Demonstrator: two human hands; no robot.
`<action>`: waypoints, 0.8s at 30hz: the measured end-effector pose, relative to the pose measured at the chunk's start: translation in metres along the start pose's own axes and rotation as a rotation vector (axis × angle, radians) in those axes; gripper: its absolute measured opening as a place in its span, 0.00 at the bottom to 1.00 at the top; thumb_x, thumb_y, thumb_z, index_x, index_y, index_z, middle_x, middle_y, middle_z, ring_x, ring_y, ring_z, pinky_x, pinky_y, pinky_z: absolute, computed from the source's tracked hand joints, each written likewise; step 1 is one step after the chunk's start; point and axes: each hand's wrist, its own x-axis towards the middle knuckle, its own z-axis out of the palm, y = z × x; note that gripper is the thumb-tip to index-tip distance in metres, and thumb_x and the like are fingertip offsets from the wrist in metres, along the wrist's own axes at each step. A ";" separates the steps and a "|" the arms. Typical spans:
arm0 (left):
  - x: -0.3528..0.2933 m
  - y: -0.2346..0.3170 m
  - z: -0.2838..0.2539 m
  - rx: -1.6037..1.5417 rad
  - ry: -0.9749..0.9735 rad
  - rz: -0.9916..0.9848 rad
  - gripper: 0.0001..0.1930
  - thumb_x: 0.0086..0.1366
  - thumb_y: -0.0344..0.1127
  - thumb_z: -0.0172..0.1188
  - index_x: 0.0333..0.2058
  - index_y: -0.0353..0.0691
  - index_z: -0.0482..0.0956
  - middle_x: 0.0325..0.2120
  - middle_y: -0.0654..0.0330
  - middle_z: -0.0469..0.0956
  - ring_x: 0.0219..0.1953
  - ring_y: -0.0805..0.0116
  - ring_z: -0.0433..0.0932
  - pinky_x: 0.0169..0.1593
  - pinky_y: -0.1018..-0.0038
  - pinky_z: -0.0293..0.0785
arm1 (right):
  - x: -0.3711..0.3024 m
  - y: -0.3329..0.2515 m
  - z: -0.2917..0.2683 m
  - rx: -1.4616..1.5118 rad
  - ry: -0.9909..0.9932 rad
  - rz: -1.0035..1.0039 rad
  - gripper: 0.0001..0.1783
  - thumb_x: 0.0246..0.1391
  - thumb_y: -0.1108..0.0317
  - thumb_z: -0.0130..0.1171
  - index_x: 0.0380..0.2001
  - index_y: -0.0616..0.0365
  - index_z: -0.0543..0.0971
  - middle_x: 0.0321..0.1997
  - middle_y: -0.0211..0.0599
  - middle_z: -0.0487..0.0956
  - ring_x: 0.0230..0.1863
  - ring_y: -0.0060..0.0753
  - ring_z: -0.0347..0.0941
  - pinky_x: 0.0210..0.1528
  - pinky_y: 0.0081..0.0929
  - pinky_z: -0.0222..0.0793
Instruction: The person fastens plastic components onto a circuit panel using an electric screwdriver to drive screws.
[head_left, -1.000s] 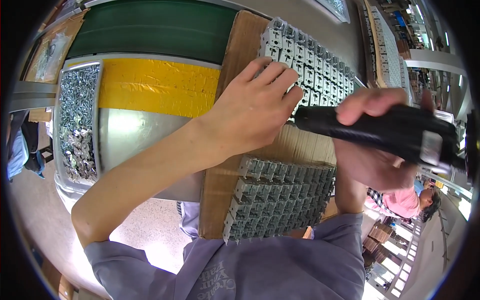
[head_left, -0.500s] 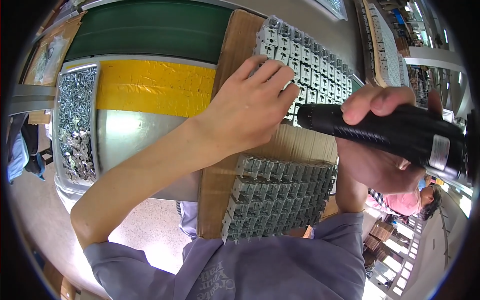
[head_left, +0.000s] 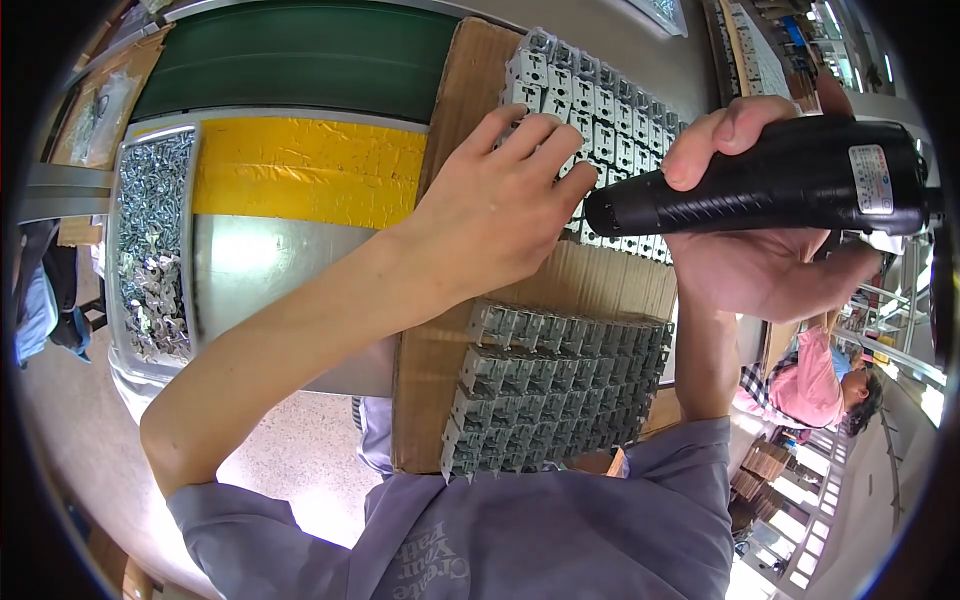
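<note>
My right hand is wrapped round a black electric screwdriver, whose narrow front end points left at the far block of parts. Rows of small white housings stand packed together on a cardboard sheet. Over their left side lies my left hand, fingers curled down among them and the thumb close to the screwdriver's nose. Whatever those fingertips pinch is hidden. Closer to my body, a second block of grey metal-and-plastic parts sits on the same sheet.
On the left a clear tray holds many small screws and shiny metal pieces. Yellow tape covers part of the metal bench beside a green strip. A person in pink is at the far right.
The rear of the screwdriver has swung up and away from me with my right hand, so it lies more level. Its nose has shifted slightly left. My left hand has barely moved.
</note>
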 end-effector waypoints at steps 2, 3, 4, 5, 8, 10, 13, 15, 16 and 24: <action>0.000 0.001 0.001 0.002 -0.001 -0.003 0.13 0.48 0.30 0.62 0.35 0.39 0.79 0.38 0.58 0.71 0.51 0.60 0.70 0.60 0.59 0.64 | 0.001 -0.002 -0.003 -0.133 -0.142 -0.059 0.46 0.63 0.34 0.37 0.71 0.57 0.50 0.45 0.58 0.70 0.34 0.50 0.73 0.33 0.41 0.73; 0.000 0.001 0.002 0.011 0.013 0.000 0.13 0.48 0.31 0.62 0.35 0.39 0.79 0.38 0.58 0.71 0.51 0.60 0.70 0.60 0.59 0.64 | 0.001 -0.001 -0.002 -0.132 -0.142 -0.058 0.46 0.63 0.34 0.37 0.71 0.57 0.50 0.45 0.58 0.70 0.34 0.50 0.73 0.33 0.41 0.73; 0.002 0.001 0.003 0.017 0.028 0.008 0.13 0.47 0.31 0.63 0.35 0.39 0.79 0.38 0.59 0.71 0.51 0.60 0.70 0.60 0.59 0.64 | 0.001 -0.001 0.002 -0.109 -0.066 -0.031 0.46 0.63 0.34 0.38 0.71 0.58 0.50 0.45 0.59 0.70 0.34 0.51 0.73 0.32 0.40 0.73; 0.003 0.002 0.004 0.014 0.028 0.010 0.13 0.47 0.31 0.63 0.35 0.39 0.79 0.38 0.59 0.71 0.51 0.60 0.70 0.60 0.59 0.64 | 0.001 -0.001 0.005 -0.085 0.009 -0.003 0.47 0.63 0.33 0.38 0.71 0.58 0.50 0.45 0.59 0.70 0.33 0.52 0.73 0.31 0.40 0.74; 0.002 0.000 0.002 -0.010 0.006 0.013 0.13 0.46 0.31 0.63 0.34 0.38 0.78 0.37 0.59 0.71 0.50 0.61 0.71 0.60 0.59 0.64 | 0.005 -0.014 0.025 -0.086 -0.075 0.122 0.46 0.63 0.34 0.37 0.71 0.59 0.50 0.44 0.59 0.70 0.34 0.52 0.73 0.31 0.41 0.74; 0.002 -0.001 0.001 -0.036 0.029 0.006 0.13 0.45 0.31 0.63 0.33 0.38 0.78 0.37 0.59 0.71 0.50 0.61 0.71 0.59 0.59 0.64 | -0.002 -0.010 0.027 -0.104 -0.062 0.073 0.44 0.64 0.36 0.36 0.71 0.56 0.51 0.45 0.59 0.70 0.35 0.52 0.74 0.33 0.42 0.73; 0.003 -0.002 0.001 -0.060 0.030 0.014 0.13 0.45 0.32 0.63 0.32 0.38 0.78 0.37 0.58 0.71 0.49 0.61 0.71 0.59 0.59 0.65 | -0.019 -0.010 0.019 -0.193 -0.065 -0.072 0.42 0.64 0.35 0.35 0.72 0.48 0.51 0.44 0.53 0.71 0.36 0.50 0.74 0.36 0.43 0.72; 0.004 -0.003 -0.003 -0.061 0.010 0.013 0.13 0.45 0.32 0.64 0.33 0.38 0.78 0.37 0.58 0.71 0.50 0.60 0.71 0.60 0.59 0.65 | -0.034 -0.012 0.027 -0.396 -0.068 -0.166 0.42 0.62 0.33 0.36 0.70 0.48 0.53 0.43 0.51 0.71 0.35 0.49 0.75 0.35 0.43 0.71; 0.004 -0.003 -0.003 -0.071 -0.009 0.018 0.14 0.45 0.32 0.64 0.33 0.38 0.77 0.37 0.58 0.71 0.50 0.60 0.71 0.60 0.60 0.65 | -0.037 -0.012 0.032 -0.465 -0.069 -0.211 0.42 0.62 0.32 0.36 0.69 0.49 0.53 0.43 0.51 0.71 0.34 0.49 0.75 0.35 0.43 0.72; 0.001 -0.003 -0.004 -0.052 -0.010 0.026 0.15 0.45 0.31 0.65 0.34 0.37 0.77 0.38 0.57 0.71 0.51 0.59 0.70 0.61 0.59 0.64 | -0.020 -0.011 0.014 -0.191 0.041 -0.094 0.42 0.65 0.34 0.33 0.72 0.49 0.51 0.43 0.53 0.71 0.36 0.47 0.73 0.36 0.39 0.72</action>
